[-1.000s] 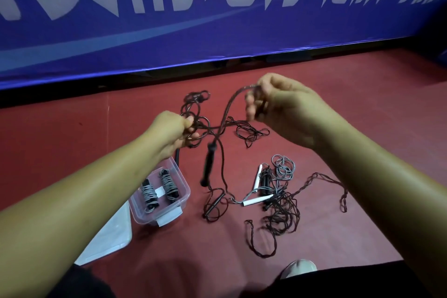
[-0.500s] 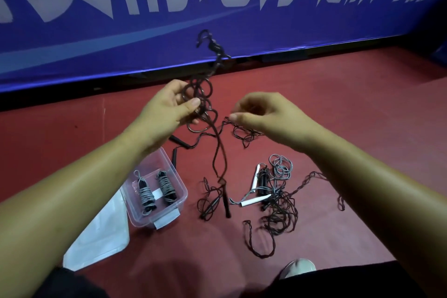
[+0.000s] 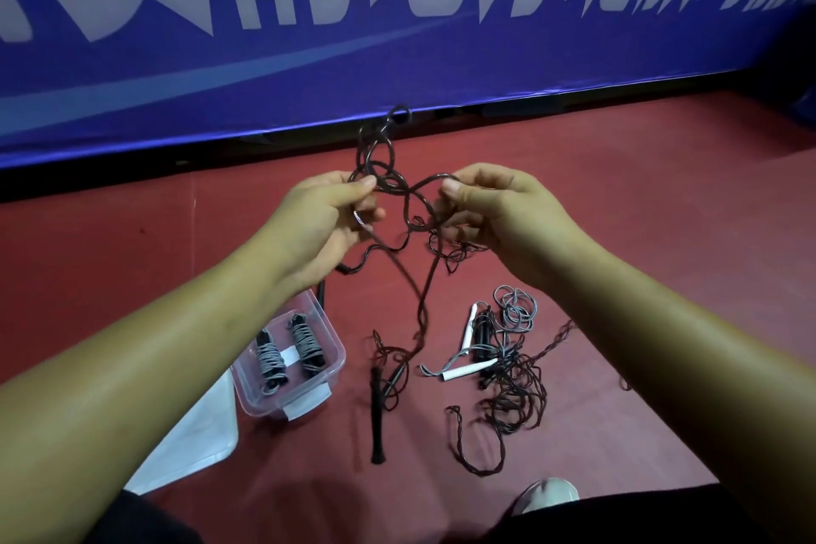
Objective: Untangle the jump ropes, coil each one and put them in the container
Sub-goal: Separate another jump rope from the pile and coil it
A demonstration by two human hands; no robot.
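the right hand (image 3: 499, 212) has risen level with the left hand (image 3: 318, 221), and the rope's (image 3: 388, 172) top loops sit lower than before. both hands pinch the dark rope, thumbs and fingers clamped on its loops. its strands drop to a black handle (image 3: 376, 415) down at the floor (image 3: 662, 234), between the box (image 3: 329, 371) holding two coiled ropes (image 3: 304, 340) and a tangled pile (image 3: 508, 371).

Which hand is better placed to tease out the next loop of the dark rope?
Probably the right hand: it pinches one free loop of the dark rope beside the tangle, while the left hand grips the bunched loops and serves as anchor.
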